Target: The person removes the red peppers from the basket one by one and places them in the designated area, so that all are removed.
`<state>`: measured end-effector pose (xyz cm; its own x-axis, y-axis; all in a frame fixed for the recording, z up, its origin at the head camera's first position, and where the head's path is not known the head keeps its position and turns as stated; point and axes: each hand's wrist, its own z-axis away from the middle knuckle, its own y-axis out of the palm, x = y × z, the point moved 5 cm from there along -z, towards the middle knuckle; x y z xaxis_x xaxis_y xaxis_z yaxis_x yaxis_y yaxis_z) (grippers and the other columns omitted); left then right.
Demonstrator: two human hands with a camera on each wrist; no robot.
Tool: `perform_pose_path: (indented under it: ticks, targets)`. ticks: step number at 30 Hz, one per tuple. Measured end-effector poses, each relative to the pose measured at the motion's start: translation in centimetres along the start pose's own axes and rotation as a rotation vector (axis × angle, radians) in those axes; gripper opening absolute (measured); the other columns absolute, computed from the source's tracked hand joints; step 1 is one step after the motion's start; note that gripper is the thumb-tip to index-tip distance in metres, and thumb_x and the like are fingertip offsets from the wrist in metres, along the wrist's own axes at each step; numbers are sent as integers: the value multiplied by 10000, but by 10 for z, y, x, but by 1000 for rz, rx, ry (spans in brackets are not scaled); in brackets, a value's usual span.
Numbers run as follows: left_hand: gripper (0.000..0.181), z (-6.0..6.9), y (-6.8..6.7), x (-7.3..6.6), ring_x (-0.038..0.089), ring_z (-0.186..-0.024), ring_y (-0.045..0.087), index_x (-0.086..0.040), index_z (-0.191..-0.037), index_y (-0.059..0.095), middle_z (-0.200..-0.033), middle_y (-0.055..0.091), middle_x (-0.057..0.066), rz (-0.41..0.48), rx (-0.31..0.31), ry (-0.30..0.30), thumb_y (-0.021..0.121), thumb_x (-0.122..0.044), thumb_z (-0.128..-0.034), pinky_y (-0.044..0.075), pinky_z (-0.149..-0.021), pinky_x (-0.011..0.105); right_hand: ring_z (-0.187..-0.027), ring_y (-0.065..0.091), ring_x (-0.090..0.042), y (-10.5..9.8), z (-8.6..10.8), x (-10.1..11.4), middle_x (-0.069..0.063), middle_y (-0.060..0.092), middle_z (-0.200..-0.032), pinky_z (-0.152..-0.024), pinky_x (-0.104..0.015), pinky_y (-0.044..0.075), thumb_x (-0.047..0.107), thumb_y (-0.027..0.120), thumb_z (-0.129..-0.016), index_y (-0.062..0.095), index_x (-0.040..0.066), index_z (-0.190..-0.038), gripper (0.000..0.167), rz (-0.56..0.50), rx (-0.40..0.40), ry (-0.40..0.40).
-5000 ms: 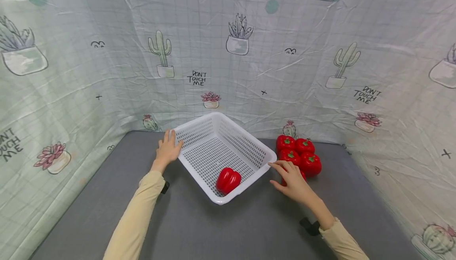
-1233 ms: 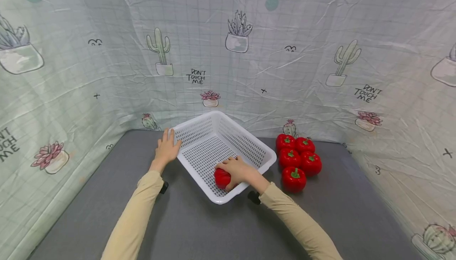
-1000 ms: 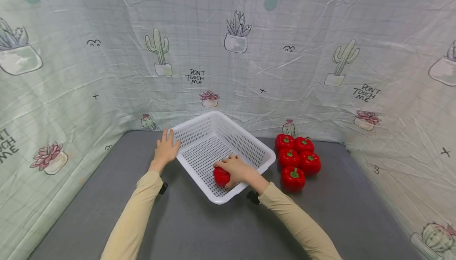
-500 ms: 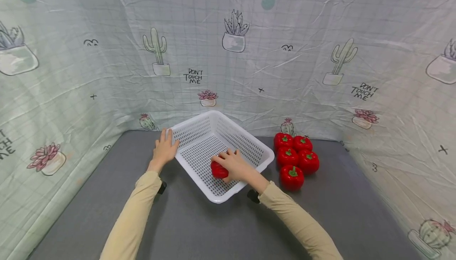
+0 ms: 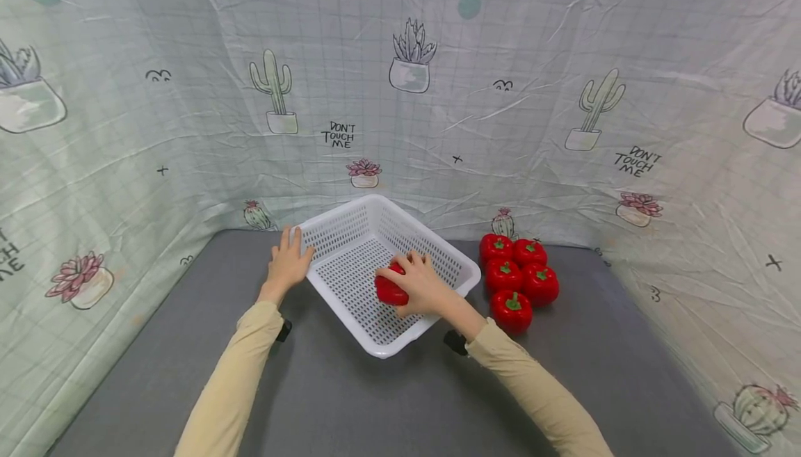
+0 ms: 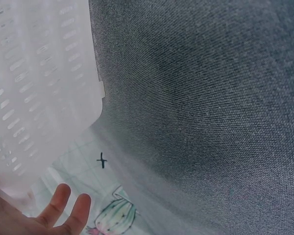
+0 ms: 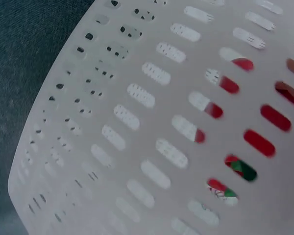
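Observation:
In the head view a white slotted plastic basket (image 5: pixel 359 335) sits cornerwise on the grey table. My right hand (image 5: pixel 422 286) reaches over its front-right rim and holds a red bell pepper (image 5: pixel 391 291) inside. My fingers curl over the top of the pepper and hide part of it. In the right wrist view the basket wall (image 7: pixel 152 122) fills the picture, with red and green showing through its slots. My left hand (image 5: pixel 288 266) touches the basket's left corner with fingers extended. Two straight fingertips (image 6: pixel 79 210) show beside the basket in the left wrist view.
Several more red bell peppers (image 5: pixel 503 275) with green stems stand in a cluster right of the basket, the nearest one (image 5: pixel 510 311) close to my right forearm. A cactus-print cloth (image 5: pixel 400 123) hangs behind and along both sides of the grey table (image 5: pixel 350 408).
My right hand has come over the rim from outside the basket and taken hold of the pepper. The pepper has moved from the front corner toward the basket's middle. My left hand stays put.

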<state>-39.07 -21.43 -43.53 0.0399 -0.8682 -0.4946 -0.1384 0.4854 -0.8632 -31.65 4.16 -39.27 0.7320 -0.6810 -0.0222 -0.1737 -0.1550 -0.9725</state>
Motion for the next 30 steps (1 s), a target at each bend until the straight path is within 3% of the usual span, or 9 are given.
perform_pose_path:
  ticks: [6, 16, 25, 30]
  targets:
    - [642, 1, -1, -2, 515, -1288, 121, -30, -1436, 56, -1494, -26, 191, 4, -1, -2, 325, -327, -935, 231, -940, 671, -1093, 365, -245, -10, 9, 0, -60, 452, -1202, -828, -435, 386, 309, 807, -549, 447, 285, -1220, 762, -11, -78, -24]
    - [637, 2, -2, -2, 535, -1287, 97, -30, -1436, 53, -1493, -9, 189, -2, 5, 5, 313, -335, -940, 221, -941, 678, -1092, 374, -263, -23, 23, -1, -65, 473, -1176, -835, -444, 378, 302, 819, -527, 440, 241, -1239, 809, 2, -116, -19]
    - [636, 1, -1, -1, 525, -1292, 85, -34, -1437, 44, -1495, -38, 187, 0, 12, -9, 312, -333, -943, 215, -952, 671, -1013, 415, -230, -41, 38, -8, -56, 505, -1127, -768, -403, 400, 325, 820, -499, 437, 134, -1181, 806, 96, -208, -23]
    - [634, 1, -1, -1, 518, -1290, 103, -28, -1435, 54, -1493, -30, 192, -3, 2, -1, 315, -329, -941, 222, -949, 668, -1031, 409, -242, -51, 50, -12, -79, 478, -1163, -771, -415, 398, 333, 836, -481, 457, 162, -1174, 808, 118, -237, -14]
